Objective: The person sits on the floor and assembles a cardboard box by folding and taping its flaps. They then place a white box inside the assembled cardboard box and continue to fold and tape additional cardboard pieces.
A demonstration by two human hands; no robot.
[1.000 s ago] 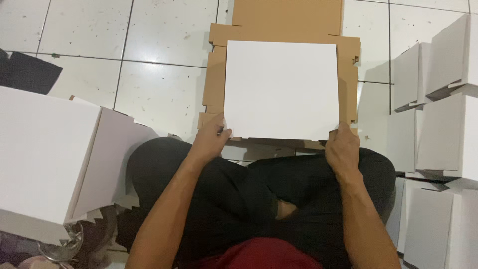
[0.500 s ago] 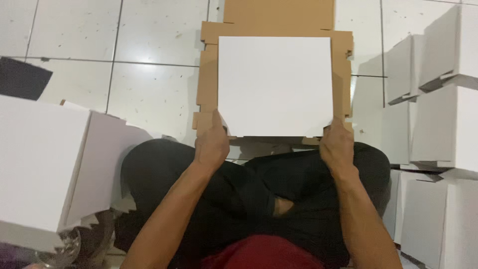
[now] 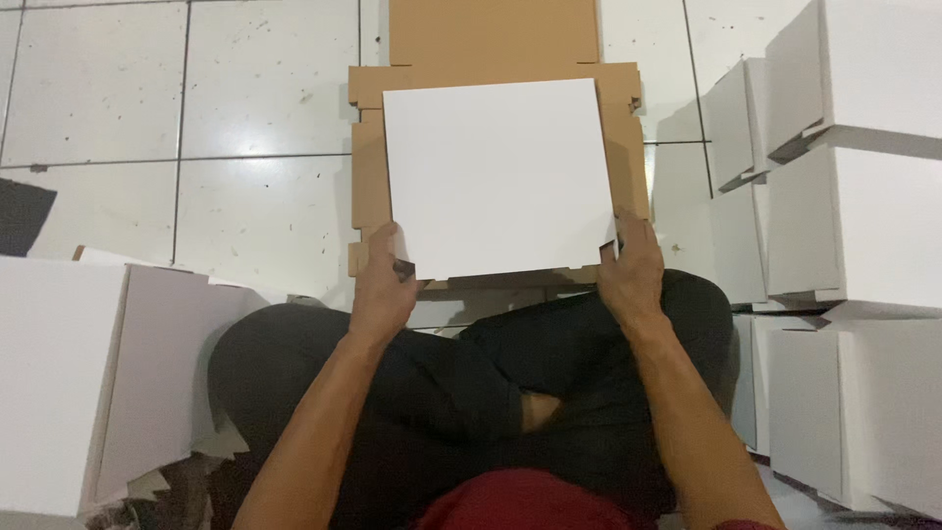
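The white panel (image 3: 496, 177) is pinched only at its two near corners, so a slack grip or uneven pull could, I think, let it skew or slide across the brown cardboard sheet (image 3: 491, 59) lying under it on the tiled floor (image 3: 265, 137). The left hand (image 3: 385, 290) clenches the panel's near left corner and the right hand (image 3: 631, 267) its near right corner, fingers mostly tucked underneath. The panel reaches away from both hands, over the brown sheet, with stacked white boxes (image 3: 844, 216) to its right.
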